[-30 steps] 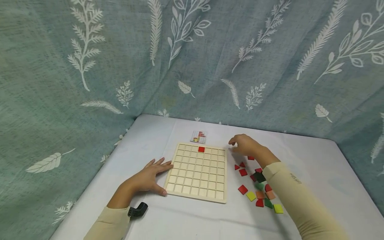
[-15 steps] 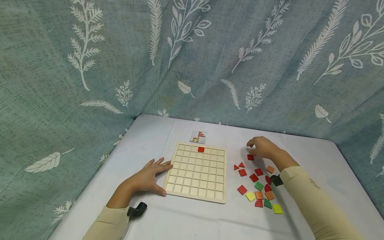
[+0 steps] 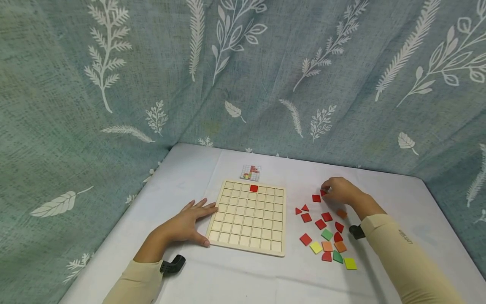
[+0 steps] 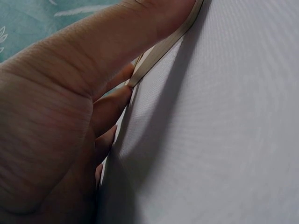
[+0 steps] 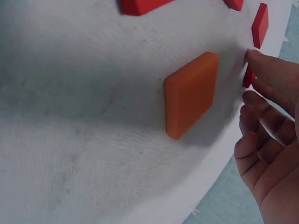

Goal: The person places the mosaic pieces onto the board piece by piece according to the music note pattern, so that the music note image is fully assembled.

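Observation:
A square wooden grid board (image 3: 247, 217) lies on the table with one red square tile (image 3: 254, 188) in its top row. My left hand (image 3: 186, 223) rests at the board's left edge, fingers spread and thumb at the near corner; the left wrist view shows the thumb (image 4: 154, 18) along the wooden side. At the back right, my right hand (image 3: 343, 191) has thumb and curled fingers around a small red tile (image 3: 323, 192), mostly hidden by the hand. In the right wrist view that red tile (image 5: 249, 77) shows between thumb and fingers. Beside it lies another red square tile (image 3: 316, 198).
Right of the board lie several loose tiles: red squares (image 3: 305, 239), red triangles (image 3: 305, 207), yellow squares (image 3: 350, 264), green pieces (image 3: 337, 256) and an orange square (image 5: 191, 95). Behind the board is a small pattern card (image 3: 250, 173). A leaf-print curtain (image 3: 265, 84) hangs behind the table.
My right hand has moved right, away from the board's back corner, and lowered its fingers to a red tile at the back of the loose pieces. My left hand has stayed put.

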`<move>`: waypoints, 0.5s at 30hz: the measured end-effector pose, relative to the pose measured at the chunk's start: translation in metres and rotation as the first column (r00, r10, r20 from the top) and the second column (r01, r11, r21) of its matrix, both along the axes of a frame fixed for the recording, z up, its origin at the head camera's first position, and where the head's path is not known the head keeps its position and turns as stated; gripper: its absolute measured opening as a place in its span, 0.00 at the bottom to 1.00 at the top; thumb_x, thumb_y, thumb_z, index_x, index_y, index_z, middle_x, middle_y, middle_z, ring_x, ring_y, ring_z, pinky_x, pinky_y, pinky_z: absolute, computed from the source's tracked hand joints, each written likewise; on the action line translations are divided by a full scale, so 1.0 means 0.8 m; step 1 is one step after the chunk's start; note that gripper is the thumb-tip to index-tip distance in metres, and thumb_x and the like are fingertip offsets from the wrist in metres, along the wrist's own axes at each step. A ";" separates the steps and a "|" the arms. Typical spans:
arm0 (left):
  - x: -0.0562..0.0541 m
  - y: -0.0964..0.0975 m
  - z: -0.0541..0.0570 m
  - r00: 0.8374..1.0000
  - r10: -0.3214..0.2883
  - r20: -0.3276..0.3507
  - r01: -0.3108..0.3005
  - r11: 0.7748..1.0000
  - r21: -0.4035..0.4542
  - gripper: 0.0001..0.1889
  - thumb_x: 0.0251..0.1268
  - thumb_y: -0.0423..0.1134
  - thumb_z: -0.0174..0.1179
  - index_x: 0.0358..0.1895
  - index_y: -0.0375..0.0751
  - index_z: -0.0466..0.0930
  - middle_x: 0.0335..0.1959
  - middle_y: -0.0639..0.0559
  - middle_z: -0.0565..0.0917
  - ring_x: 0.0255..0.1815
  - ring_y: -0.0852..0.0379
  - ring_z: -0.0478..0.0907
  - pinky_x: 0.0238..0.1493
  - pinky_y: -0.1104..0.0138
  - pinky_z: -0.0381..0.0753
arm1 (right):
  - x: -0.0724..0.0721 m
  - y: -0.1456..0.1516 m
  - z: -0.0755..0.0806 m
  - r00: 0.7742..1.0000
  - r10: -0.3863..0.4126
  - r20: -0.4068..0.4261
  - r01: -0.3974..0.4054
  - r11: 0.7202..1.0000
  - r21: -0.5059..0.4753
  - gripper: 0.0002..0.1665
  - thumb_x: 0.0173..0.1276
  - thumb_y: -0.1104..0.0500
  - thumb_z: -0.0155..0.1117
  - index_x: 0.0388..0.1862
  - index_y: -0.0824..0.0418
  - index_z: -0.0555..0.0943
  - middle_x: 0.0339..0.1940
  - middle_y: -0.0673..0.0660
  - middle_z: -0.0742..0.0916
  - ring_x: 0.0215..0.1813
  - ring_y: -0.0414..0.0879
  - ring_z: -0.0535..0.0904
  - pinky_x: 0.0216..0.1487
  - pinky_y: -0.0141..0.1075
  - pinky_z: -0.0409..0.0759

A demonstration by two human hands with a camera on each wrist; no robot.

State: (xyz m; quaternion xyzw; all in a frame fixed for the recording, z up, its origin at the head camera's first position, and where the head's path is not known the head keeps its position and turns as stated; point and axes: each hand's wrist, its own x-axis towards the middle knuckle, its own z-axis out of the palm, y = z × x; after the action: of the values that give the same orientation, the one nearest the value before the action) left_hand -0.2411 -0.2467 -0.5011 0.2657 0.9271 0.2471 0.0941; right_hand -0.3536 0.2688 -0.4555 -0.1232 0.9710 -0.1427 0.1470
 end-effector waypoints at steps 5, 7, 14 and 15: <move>0.000 -0.001 -0.001 1.000 -0.005 -0.006 0.005 1.000 0.001 0.63 0.25 0.74 0.72 0.74 0.50 0.64 0.75 0.58 0.59 0.78 0.49 0.43 0.74 0.48 0.32 | -0.001 -0.002 -0.002 1.000 -0.009 -0.006 0.009 1.000 -0.008 0.19 0.62 0.60 0.70 0.52 0.65 0.83 0.44 0.58 0.84 0.48 0.55 0.77 0.54 0.52 0.78; 0.000 -0.001 -0.002 1.000 -0.007 -0.004 0.007 1.000 0.002 0.62 0.25 0.73 0.72 0.74 0.50 0.64 0.75 0.57 0.59 0.78 0.49 0.43 0.74 0.48 0.32 | 0.000 -0.003 -0.002 1.000 -0.015 -0.001 0.015 1.000 -0.018 0.19 0.62 0.61 0.69 0.52 0.65 0.83 0.44 0.59 0.84 0.48 0.54 0.78 0.54 0.52 0.79; 0.000 -0.001 -0.003 1.000 -0.003 -0.006 0.003 1.000 -0.007 0.63 0.25 0.73 0.72 0.74 0.50 0.64 0.75 0.58 0.59 0.78 0.49 0.43 0.74 0.49 0.32 | -0.005 -0.008 -0.007 1.000 -0.002 -0.010 0.002 1.000 -0.029 0.16 0.63 0.63 0.68 0.51 0.65 0.83 0.43 0.59 0.85 0.47 0.54 0.78 0.54 0.51 0.79; 0.000 -0.001 -0.003 1.000 -0.001 -0.007 0.001 1.000 -0.012 0.63 0.25 0.74 0.72 0.74 0.51 0.63 0.75 0.58 0.58 0.78 0.50 0.43 0.74 0.49 0.32 | -0.007 -0.009 -0.008 1.000 0.006 -0.014 -0.007 1.000 -0.026 0.16 0.64 0.63 0.68 0.50 0.65 0.83 0.42 0.58 0.85 0.46 0.53 0.78 0.53 0.50 0.79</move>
State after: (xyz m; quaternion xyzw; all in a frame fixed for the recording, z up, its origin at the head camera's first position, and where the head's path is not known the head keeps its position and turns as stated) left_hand -0.2408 -0.2475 -0.5037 0.2664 0.9288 0.2407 0.0922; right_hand -0.3590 0.2619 -0.4618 -0.1293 0.9697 -0.1538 0.1389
